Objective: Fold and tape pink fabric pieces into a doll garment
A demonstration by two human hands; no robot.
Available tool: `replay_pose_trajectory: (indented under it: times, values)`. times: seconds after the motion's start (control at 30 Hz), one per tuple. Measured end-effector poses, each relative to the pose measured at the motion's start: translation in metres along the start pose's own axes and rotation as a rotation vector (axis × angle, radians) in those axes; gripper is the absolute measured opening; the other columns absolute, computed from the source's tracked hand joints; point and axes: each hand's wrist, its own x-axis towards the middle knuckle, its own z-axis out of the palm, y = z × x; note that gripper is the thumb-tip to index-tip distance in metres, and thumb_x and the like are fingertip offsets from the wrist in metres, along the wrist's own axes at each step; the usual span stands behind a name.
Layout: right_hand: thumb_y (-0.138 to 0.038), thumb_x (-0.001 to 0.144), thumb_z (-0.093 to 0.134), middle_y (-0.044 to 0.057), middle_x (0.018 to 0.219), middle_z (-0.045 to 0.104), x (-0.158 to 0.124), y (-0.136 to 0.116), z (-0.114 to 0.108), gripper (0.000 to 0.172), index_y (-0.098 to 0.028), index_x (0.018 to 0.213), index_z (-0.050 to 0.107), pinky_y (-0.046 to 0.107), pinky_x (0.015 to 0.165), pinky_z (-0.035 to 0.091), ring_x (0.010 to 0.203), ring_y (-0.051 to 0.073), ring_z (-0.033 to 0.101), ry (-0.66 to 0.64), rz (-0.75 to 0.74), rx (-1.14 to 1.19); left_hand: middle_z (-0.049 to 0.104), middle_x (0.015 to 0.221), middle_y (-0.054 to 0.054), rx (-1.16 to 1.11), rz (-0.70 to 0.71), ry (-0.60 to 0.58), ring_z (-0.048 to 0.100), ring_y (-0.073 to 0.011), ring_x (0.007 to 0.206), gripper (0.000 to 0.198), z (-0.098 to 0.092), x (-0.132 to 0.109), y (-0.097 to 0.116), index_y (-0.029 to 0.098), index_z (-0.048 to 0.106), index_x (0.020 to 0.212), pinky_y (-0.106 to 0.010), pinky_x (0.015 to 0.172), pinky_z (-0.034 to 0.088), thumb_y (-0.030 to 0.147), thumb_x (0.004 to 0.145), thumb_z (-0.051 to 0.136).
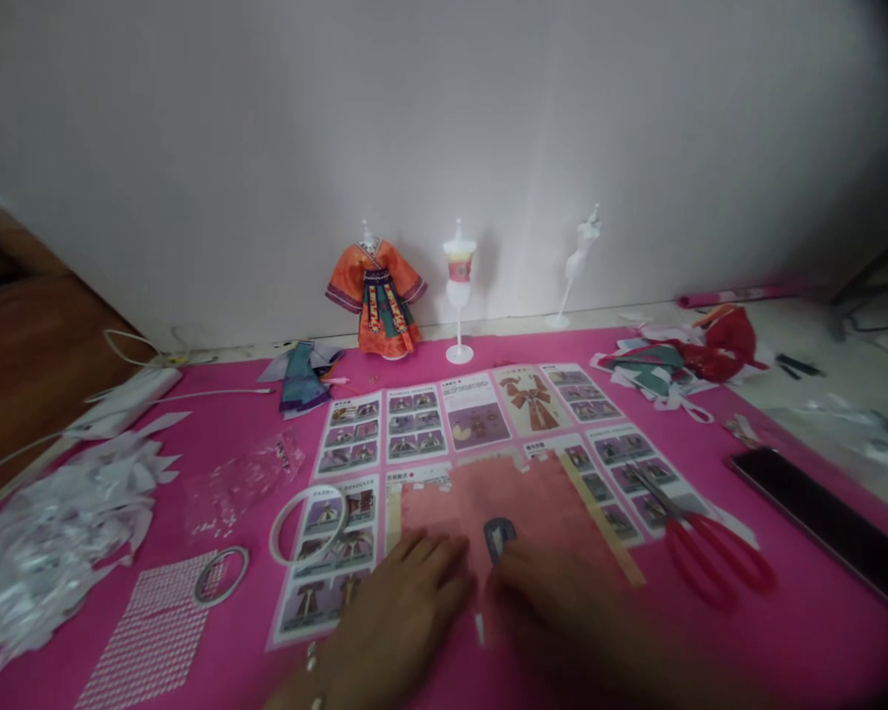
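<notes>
Left hand (418, 587), fingers slightly apart, rests on pink cloth (548, 503). Blurred right hand (544, 582) partly hides dark patch (494, 537) — can't tell its grip.

left hand (418, 587): bare | left wrist (340, 663): slim bracelet (312, 657), small, pale, shiny, rounded beads | right hand (537, 582): bare, blurred | right forearm (636, 646): bare, dim, blurred

The cloth (555, 503) is salmon pink, its side strips (602, 518) pale yellow. The mat (229, 631) is strong pink, the phone (821, 513) is black, the scissors (685, 520) have red handles. The dress (382, 296) is orange and green, with yellow patterned bands (374, 308) and purple cuffs (415, 289).
</notes>
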Motion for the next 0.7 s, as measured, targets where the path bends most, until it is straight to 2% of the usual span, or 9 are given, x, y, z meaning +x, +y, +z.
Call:
replay_pose_trajectory:
  times: [0.07,0.27,0.4,0.57,0.7]
  values:
    - [-0.014,0.079,0.05,0.002,0.077,0.065,0.003,-0.003,0.009,0.012,-0.018,0.074,0.061,0.026,0.059,0.029,0.068,0.015,0.056,0.004,0.002,-0.067,0.062,0.122,-0.005,0.002,-0.008,0.011,0.055,-0.0228,0.112,0.025,0.001,0.0,0.0,0.023,0.064,0.113,-0.043,0.1,0.042,0.026,0.096,0.045]
    - [-0.012,0.08,0.05,0.0,0.083,0.065,0.008,0.002,0.023,0.013,-0.02,0.081,0.059,0.027,0.058,0.028,0.071,0.014,0.058,-0.01,-0.124,-0.107,0.06,0.124,-0.004,0.01,0.004,0.009,0.053,-0.0227,0.113,0.027,0.011,-0.002,-0.002,0.021,0.062,0.115,-0.042,0.102,0.039,0.026,0.098,0.042]
    - [-0.015,0.081,0.052,0.0,0.078,0.064,0.007,0.01,0.031,0.008,-0.019,0.078,0.058,0.028,0.054,0.023,0.064,0.013,0.056,0.04,-0.177,-0.209,0.059,0.124,-0.005,0.02,-0.001,0.009,0.052,-0.0227,0.113,0.027,0.013,-0.002,-0.001,0.021,0.061,0.115,-0.042,0.101,0.039,0.027,0.098,0.041]
    - [-0.015,0.078,0.055,-0.001,0.07,0.06,0.003,0.022,0.037,0.009,-0.019,0.07,0.055,0.028,0.047,0.016,0.056,0.011,0.048,0.009,-0.417,-0.304,0.06,0.122,-0.003,0.049,-0.003,0.039,0.053,-0.0211,0.11,0.023,0.013,-0.002,0.0,0.023,0.064,0.108,-0.04,0.099,0.039,0.027,0.097,0.044]
    - [-0.017,0.081,0.056,-0.001,0.066,0.057,-0.01,0.025,0.037,0.015,-0.019,0.067,0.054,0.029,0.045,0.015,0.051,0.012,0.041,-0.001,-0.533,-0.372,0.06,0.121,-0.003,0.045,-0.004,0.028,0.054,-0.0212,0.108,0.021,0.012,-0.002,0.0,0.021,0.064,0.105,-0.04,0.098,0.041,0.026,0.096,0.045]
